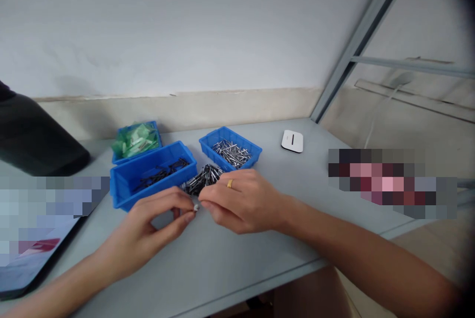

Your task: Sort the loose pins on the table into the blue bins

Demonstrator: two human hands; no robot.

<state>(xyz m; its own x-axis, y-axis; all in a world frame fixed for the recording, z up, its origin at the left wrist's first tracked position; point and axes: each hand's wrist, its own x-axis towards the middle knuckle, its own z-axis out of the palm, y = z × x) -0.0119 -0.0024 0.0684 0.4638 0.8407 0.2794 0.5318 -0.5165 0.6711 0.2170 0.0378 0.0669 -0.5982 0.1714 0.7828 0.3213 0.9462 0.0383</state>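
Note:
Between thumb and forefinger, my left hand pinches a small whitish piece too small to name. Close beside it, my right hand, with a gold ring, is closed with its fingertips pressed together; whatever they hold is hidden. Just beyond both hands lies a pile of loose dark and silver screw-like pieces, partly covered by the right hand. A long blue bin behind the left hand contains dark screw-like pieces. Thin silver nail-like pieces fill part of another blue bin behind the right hand.
At the back, a blue bin holds a green plastic bag. A black bottle and a screen flank the left. Right of the bins are a white device and a metal frame. The wall bounds the grey table.

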